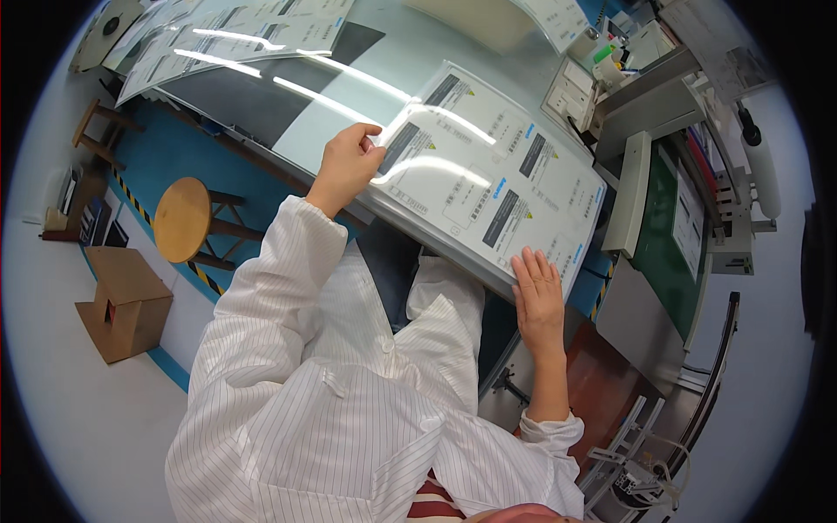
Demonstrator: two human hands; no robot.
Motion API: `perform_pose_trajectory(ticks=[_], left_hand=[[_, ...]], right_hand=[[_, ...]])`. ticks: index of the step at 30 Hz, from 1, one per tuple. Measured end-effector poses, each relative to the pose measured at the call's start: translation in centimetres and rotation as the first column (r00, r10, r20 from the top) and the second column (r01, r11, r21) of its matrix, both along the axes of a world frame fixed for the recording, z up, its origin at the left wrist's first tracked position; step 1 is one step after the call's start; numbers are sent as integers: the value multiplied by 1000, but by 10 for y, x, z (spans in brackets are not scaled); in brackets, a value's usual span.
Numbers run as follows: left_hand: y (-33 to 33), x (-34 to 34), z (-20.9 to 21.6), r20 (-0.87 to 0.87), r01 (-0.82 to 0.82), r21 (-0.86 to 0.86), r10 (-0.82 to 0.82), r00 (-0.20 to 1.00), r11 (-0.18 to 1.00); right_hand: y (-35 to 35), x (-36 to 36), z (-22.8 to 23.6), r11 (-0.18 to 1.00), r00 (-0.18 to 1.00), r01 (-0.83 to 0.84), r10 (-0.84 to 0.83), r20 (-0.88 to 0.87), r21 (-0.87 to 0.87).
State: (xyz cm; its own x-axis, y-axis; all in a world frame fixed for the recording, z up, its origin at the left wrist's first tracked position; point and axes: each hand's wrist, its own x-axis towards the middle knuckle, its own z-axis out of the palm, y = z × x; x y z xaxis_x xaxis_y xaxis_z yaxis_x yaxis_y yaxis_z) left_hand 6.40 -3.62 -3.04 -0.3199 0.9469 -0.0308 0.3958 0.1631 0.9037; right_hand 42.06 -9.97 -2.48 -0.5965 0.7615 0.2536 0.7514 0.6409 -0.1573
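A large printed sheet (471, 174) with dark label blocks and blue marks lies at a slant on the glossy table in front of me. At its left edge, my left hand (349, 166) is closed in a pinch, thumb and forefinger on the sheet's margin. My right hand (539, 296) lies with fingers stretched out on the near right corner of the sheet, palm down. Bright reflections streak the sheet's surface and hide some of the print. The sheet seems to rest on a stack of similar ones, whose layers show along the near edge.
More printed sheets (253, 35) lie at the table's far left. To the right stands a machine with a green bed (654, 253). A round wooden stool (183, 220) and a cardboard box (129, 301) are on the left. Small items crowd the far right, including a green-topped roll (603, 54).
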Motion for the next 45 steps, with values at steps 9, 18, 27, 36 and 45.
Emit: perform_pose_trajectory(ticks=[9,18,27,36,45], left_hand=[[5,-2,-13,-233,23,48,-11,972,999],[12,-7,-8,-202,-1,-30,-5,979,1000],[49,7,-37,-292,30,126,8,956,992],[47,7,-59,-366,64,175,4,931,982],[46,10,-56,-391,60,131,-3,920,990]], right_hand=[[3,5,-9,999,1000,20,-21,-4,-36],[5,5,-8,999,998,17,-20,-54,-51],[44,71,6,932,865,341,-361,-349,-120],[96,273,-89,461,489,868,-858,-156,185],[129,318,-82,184,208,971,-966,-156,155]])
